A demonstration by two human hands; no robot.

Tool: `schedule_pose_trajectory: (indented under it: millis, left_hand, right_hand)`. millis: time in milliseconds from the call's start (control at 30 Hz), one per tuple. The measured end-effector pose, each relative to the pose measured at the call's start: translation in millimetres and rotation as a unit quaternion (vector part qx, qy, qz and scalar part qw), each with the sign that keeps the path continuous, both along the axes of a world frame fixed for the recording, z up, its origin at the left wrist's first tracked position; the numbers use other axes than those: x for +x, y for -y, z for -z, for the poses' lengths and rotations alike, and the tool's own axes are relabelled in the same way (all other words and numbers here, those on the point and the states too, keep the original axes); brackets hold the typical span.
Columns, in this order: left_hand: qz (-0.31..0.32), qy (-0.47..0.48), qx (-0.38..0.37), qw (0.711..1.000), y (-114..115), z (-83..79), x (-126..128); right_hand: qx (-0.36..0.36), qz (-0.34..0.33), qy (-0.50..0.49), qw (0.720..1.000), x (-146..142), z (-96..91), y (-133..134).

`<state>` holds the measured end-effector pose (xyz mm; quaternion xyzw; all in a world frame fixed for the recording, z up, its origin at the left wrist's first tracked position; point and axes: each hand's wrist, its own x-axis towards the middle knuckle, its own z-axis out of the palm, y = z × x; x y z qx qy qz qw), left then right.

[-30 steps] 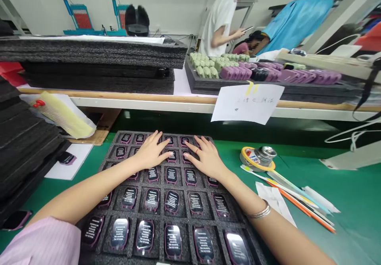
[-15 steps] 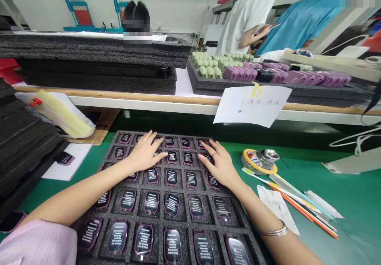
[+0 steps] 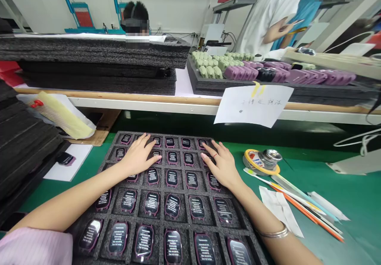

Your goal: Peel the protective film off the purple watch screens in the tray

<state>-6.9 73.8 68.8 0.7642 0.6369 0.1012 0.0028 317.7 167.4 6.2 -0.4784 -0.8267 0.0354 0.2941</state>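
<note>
- The left hand (image 3: 137,158) lies palm down over the upper left of the tray, its fingers spread and its fingertips resting on the devices in the top rows; it pinches nothing.
- The right hand (image 3: 222,166) is also palm down and spread, with its fingertips on or just above the devices near the tray's upper right corner; it holds nothing that can be seen.
- A thin ring shows on the right hand, and a silver bangle (image 3: 273,233) circles the right wrist.
- A pink striped sleeve (image 3: 35,247) covers the left arm.
- The black foam tray (image 3: 178,136) lies on a green work mat (image 3: 312,169), directly under both hands.
- Each tray cell holds one watch-shaped device (image 3: 172,177), upright in its own compartment, with a purple rim and a dark screen film printed in white.
- Right of the tray are a tape roll with a metal tin (image 3: 262,162), white wipes (image 3: 278,205) and a loose bundle of orange and white sticks (image 3: 306,205).
- Stacked foam trays (image 3: 24,146) stand left of the tray.
- On the shelf ahead, a foam tray holds green and purple moulded parts (image 3: 241,73), above a handwritten paper note (image 3: 253,105).
- Beyond, a co-worker in a white shirt (image 3: 274,19) holds a phone.
</note>
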Motion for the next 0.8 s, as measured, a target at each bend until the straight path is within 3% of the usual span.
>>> schedule_pose_trajectory:
  millis: [367, 633, 800]
  left_hand:
    - [-0.007, 0.010, 0.016, 1.000, 2.6, 0.7, 3.0]
    - [0.013, 0.016, -0.006, 1.000, 33.2, -4.2, 2.6]
    - [0.041, -0.004, -0.019, 0.999, 48.7, -8.9, 9.0]
  right_hand:
    - [-0.010, -0.034, -0.034, 0.999, 6.4, -6.3, 7.1]
    - [-0.028, -0.125, 0.016, 0.992, -9.0, -24.7, 43.5]
    - [-0.021, -0.140, 0.081, 0.987, -15.0, -31.9, 50.7]
